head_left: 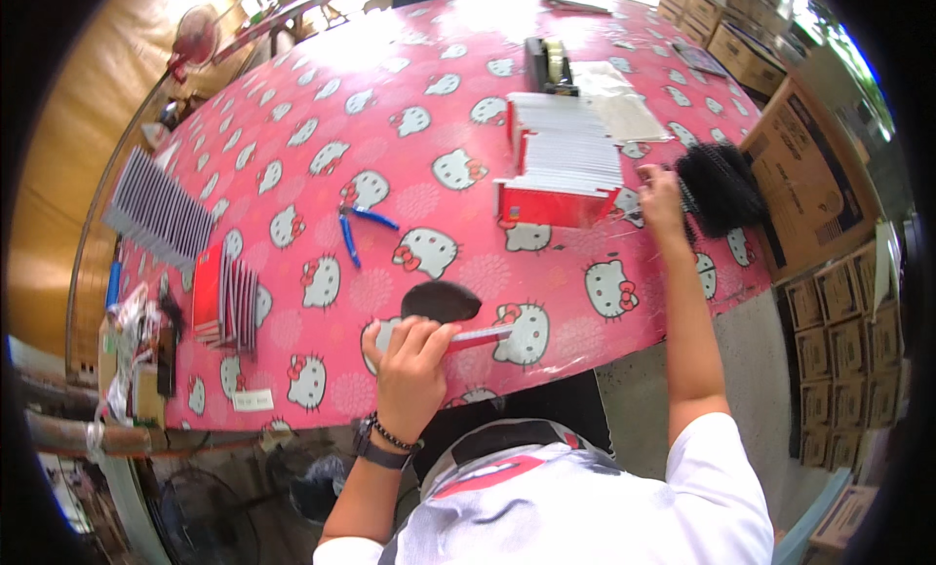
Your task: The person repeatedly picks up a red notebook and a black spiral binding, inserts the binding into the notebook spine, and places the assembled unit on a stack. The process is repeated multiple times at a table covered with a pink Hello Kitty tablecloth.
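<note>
Yank the black coils (721, 190) at right & the heap could snag, prob. b/c loops interlock; your R hand (663, 199) is by them, fingers curled, can't tell if it has 1. Your L hand (411, 362) grips a thin notebook (478, 337) at the near side of the bench (556, 284); a loose hold could let it slip on that glossy top. Coils look springy, the far notebook stack (570, 151) stiff, squared-off.

A white shirt (624, 511) (printed red and black), dark wristband (382, 455) and beaded bracelet (393, 437) are worn.
</note>
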`<state>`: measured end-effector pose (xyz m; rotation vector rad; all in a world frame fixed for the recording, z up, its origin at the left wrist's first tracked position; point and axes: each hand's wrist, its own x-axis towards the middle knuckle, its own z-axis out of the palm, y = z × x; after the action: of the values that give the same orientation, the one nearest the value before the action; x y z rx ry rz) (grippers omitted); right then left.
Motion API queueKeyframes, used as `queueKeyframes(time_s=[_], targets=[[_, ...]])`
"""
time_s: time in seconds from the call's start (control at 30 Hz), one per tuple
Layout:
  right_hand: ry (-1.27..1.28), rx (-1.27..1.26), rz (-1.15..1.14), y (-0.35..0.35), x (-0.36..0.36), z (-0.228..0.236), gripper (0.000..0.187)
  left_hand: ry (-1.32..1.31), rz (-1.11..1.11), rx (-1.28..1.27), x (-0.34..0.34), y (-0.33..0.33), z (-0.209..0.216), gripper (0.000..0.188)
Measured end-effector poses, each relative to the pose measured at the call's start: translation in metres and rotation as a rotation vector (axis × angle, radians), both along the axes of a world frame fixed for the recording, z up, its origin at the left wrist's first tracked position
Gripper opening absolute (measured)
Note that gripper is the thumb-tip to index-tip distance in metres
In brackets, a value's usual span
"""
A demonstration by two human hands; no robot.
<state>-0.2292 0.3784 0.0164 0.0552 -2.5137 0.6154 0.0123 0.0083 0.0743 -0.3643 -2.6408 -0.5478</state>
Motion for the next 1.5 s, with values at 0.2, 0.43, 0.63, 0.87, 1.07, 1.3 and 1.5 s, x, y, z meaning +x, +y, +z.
queueKeyframes(time_s=[0.2,0.43,0.63,0.87,1.07,1.3,1.5], targets=[[-0.274,-0.65,0.261,-0.076,0.127,0.105,0.047,0.005,-0.013,0.056,-0.003,0.007,-0.018,0.041],[0.044,-0.034,0.409,-0.128,0.125,0.002,0.039,0.04,-0.009,0.085,-0.002,0.009,-0.014,0.047],[0.081,-0.002,0.451,-0.128,0.125,0.008,0.032,0.068,0.041,0.071,0.0,0.015,-0.017,0.049],[-0.804,-0.351,0.411,-0.033,0.234,0.048,0.029,0.049,0.042,0.071,0.007,0.008,-0.024,0.05],[-0.644,-0.477,0.318,-0.101,0.286,-0.016,0.023,0.076,0.057,0.061,-0.002,0.018,-0.02,0.053],[-0.348,-0.394,0.14,-0.041,0.189,0.072,0.034,0.05,0.023,0.021,0.01,0.0,-0.012,0.051],[-0.203,-0.319,0.263,-0.058,0.15,0.076,0.044,0.022,0.124,0.041,0.018,-0.015,-0.018,0.05]])
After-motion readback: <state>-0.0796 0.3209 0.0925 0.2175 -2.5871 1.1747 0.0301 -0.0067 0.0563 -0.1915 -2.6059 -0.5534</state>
